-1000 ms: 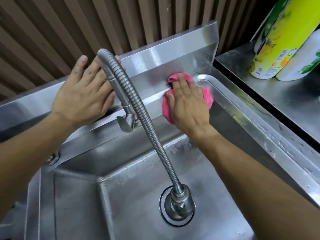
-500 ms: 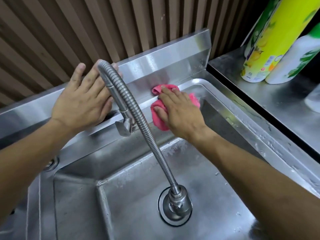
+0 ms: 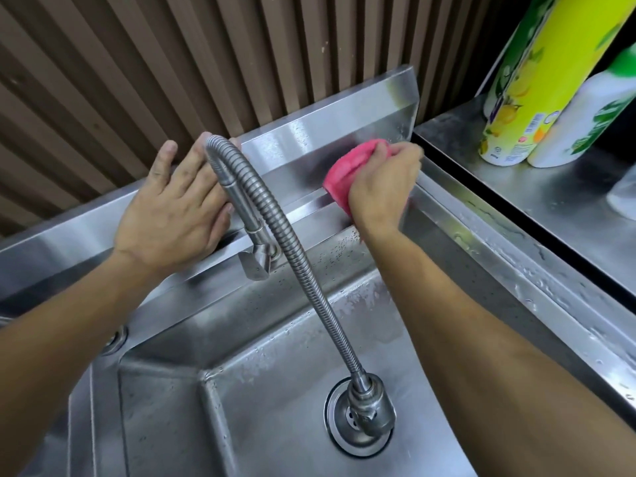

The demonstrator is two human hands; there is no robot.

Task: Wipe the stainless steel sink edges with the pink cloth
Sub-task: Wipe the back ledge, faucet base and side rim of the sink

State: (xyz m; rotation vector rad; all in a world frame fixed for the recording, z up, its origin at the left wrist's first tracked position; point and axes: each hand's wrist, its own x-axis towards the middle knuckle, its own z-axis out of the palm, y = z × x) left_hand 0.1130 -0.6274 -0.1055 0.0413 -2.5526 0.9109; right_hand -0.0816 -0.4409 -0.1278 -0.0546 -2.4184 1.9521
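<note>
My right hand [image 3: 382, 187] grips the bunched pink cloth [image 3: 346, 170] and holds it against the back splash wall of the stainless steel sink [image 3: 488, 235], near the back right corner. My left hand [image 3: 172, 215] lies flat with straight fingers on the back ledge and splash wall, left of the cloth. The flexible metal faucet hose [image 3: 275, 235] arches up between my hands and partly covers my left fingers. Water drops lie on the right rim.
A drain fitting [image 3: 364, 411] sits in the wet basin. On the steel counter [image 3: 537, 191] to the right stand a yellow-green bottle [image 3: 537, 84] and a white-green bottle [image 3: 585, 125]. A ribbed brown wall runs behind the sink.
My right hand has carried the cloth right and up, from the back rim onto the splash wall, and now bunches it in curled fingers. My left hand has stayed put.
</note>
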